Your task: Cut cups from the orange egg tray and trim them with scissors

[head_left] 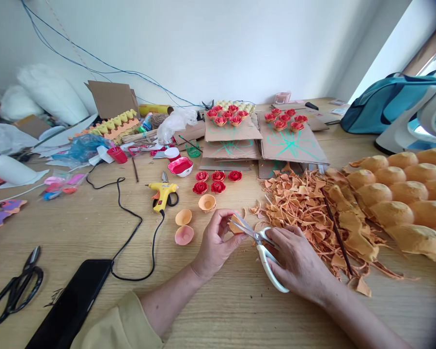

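Note:
My left hand [215,240] pinches an orange egg carton cup [236,225] between thumb and fingers. White-handled scissors [271,264] are in my right hand [300,261], its fingers through the loops. The parted blades lie across the cup, close to my left fingertips. Left of my hands, loose cups stand on the table: a stacked orange one [207,203], another orange cup [183,217] and a pinkish cup [184,235]. Behind them sit several red paper-pulp roses [218,187]. A heap of orange carton scraps [294,198] lies beyond my right hand.
A yellow glue gun [162,194] with a black cord lies left. Black scissors [16,288] and a black phone [72,300] are at front left. A bowl of red paint [180,166] and cardboard sheets [290,145] stand behind; an orange egg tray [396,182] is right.

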The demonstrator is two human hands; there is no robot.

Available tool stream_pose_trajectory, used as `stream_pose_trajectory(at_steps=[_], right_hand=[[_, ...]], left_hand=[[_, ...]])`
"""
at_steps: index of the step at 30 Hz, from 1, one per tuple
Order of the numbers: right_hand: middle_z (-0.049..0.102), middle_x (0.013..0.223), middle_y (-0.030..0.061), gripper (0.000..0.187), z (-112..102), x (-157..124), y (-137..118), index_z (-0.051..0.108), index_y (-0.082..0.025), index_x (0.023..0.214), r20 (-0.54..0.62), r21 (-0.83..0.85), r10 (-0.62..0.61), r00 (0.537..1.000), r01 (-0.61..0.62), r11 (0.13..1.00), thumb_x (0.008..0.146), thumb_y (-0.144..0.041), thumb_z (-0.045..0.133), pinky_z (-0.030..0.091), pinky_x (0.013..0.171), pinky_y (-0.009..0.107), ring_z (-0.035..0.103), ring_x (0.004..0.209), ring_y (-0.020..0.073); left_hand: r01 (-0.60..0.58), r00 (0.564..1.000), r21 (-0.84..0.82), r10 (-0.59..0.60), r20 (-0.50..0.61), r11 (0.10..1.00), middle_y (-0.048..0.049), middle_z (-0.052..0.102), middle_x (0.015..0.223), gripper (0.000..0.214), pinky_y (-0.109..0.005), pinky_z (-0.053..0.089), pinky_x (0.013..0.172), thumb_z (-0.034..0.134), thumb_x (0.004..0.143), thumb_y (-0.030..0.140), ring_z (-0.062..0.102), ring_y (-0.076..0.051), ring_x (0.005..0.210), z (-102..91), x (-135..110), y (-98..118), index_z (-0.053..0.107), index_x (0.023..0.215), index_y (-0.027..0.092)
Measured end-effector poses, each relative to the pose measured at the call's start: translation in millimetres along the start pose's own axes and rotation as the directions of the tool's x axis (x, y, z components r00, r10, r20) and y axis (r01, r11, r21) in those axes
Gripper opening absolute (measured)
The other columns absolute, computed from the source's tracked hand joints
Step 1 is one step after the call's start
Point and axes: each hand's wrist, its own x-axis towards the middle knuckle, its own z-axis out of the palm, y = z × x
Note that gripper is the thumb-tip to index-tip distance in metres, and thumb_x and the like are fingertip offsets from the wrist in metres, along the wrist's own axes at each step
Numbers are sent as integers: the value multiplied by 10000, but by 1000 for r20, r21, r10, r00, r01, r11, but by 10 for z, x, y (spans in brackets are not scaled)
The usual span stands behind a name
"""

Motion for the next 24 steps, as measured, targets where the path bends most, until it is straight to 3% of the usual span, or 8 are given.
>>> stream_pose_trajectory(at_steps=[13, 19, 24], right_hand=[[491, 636, -50, 222, -13, -28, -2, 376, -231, 725, 15, -5, -34, 999, 34, 999, 837, -206, 566, 324, 735, 318, 416, 574, 134], [488, 605, -47, 247, -42, -37, -28, 360, -235, 693, -13, -34, -69, 998, 69, 997, 838, -202, 557, 327, 686, 307, 379, 542, 132], [504, 589, -20, 259, -34, -36, -24, 403, -235, 674, -39, -71, -34, 999, 32, 997, 895, -261, 537, 340, 652, 296, 437, 582, 154]], left_hand=[[-48, 999, -39, 49, 6, 998, -39, 619, 1027, 377, -324, 470, 911, 784, 754, 198, 608, -187, 983, 16, 4, 29, 581, 1071, 214], [-45, 998, -50, 43, -41, 998, -52, 638, 1048, 383, -331, 468, 928, 811, 719, 195, 615, -199, 999, 34, 1, 62, 607, 1043, 201], [-31, 998, -41, 28, -56, 999, -51, 659, 1081, 389, -321, 467, 933, 810, 718, 182, 619, -182, 989, 17, 11, 44, 607, 1048, 210]])
